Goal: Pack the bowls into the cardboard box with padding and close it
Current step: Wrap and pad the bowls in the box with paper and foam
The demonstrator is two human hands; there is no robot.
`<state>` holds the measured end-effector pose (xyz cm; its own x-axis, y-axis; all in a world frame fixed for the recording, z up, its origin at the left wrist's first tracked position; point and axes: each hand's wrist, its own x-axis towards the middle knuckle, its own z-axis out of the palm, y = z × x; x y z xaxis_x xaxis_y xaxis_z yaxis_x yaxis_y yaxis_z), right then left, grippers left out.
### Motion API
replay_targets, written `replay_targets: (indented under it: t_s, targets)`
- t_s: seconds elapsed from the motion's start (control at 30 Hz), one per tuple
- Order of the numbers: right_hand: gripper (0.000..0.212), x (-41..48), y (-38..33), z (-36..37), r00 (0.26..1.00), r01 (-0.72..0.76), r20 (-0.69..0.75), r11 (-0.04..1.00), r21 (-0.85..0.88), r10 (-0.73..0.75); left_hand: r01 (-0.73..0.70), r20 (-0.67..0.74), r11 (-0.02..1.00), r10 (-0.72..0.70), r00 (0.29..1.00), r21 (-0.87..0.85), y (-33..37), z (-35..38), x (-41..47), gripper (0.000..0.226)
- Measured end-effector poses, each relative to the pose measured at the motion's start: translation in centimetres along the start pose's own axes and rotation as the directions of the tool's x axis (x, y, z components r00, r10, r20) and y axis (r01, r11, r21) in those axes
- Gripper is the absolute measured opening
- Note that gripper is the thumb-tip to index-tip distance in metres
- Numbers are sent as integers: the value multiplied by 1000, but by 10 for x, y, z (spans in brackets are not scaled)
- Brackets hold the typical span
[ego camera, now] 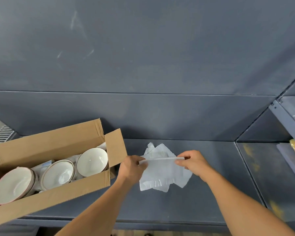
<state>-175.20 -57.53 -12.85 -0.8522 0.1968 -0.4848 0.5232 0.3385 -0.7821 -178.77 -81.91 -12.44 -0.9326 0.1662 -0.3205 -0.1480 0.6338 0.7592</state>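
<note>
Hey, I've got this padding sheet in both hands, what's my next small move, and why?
Probably carry the padding sheet left and lay it over the bowls. Your left hand and right hand pinch its top edge, the cardboard box stands open, and the three bowls inside show bare tops.

Soft, even light is coming from overhead, leaving the wall (143,48) dim and matte — faint scuffs are catching it toward 11 o'clock. The white padding (162,174) is reading brightest. Small glints are sitting in the bowls (92,161). The cardboard box (49,143) is throwing a soft shadow at its 3 o'clock side. Wide-angle distortion is bowing lines at the edges — the shelf frame (289,120) at 3 o'clock is blurring slightly.
</note>
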Motion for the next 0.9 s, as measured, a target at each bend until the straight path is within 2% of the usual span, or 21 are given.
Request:
replay_targets:
  t_s: [0.17, 0.37, 0.43, 0.5, 0.57, 0.67, 0.77, 0.9]
  targets:
    - [5, 2, -19, 3, 998, 19, 63, 993, 120, -27, 31, 1, 998, -31, 1000, -57, 6, -13, -1, 11]
    - [3, -1, -44, 23, 992, 91, 64, 980, 178, -104, 90, -80, 954, -118, 990, -285, 4, -28, -9, 23]
    - [2, -1, -49, 29, 990, 111, 58, 972, 207, -125, 116, -49, 894, -152, 987, -432, 3, -35, -13, 17]
    - [3, -1, -53, 34, 988, 110, 78, 966, 232, -131, 159, 48, 763, -166, 985, -626, 3, -44, -19, 21]
    - [8, -2, -57, 37, 983, 107, 118, 962, 252, -141, 163, 74, 689, -156, 985, -706, 0, -51, -22, 26]
    - [18, -4, -65, 42, 960, 52, 240, 936, 348, -143, 149, 15, 693, -195, 981, -705, -9, -58, -23, 18]
    - [23, -2, -70, 49, 931, -42, 340, 890, 455, -130, 124, -47, 717, -214, 976, -686, -17, -64, -26, 21]
    - [4, 2, -75, 63, 887, -152, 446, 835, 529, -121, 97, -97, 790, -194, 976, -606, -32, -73, -30, 31]
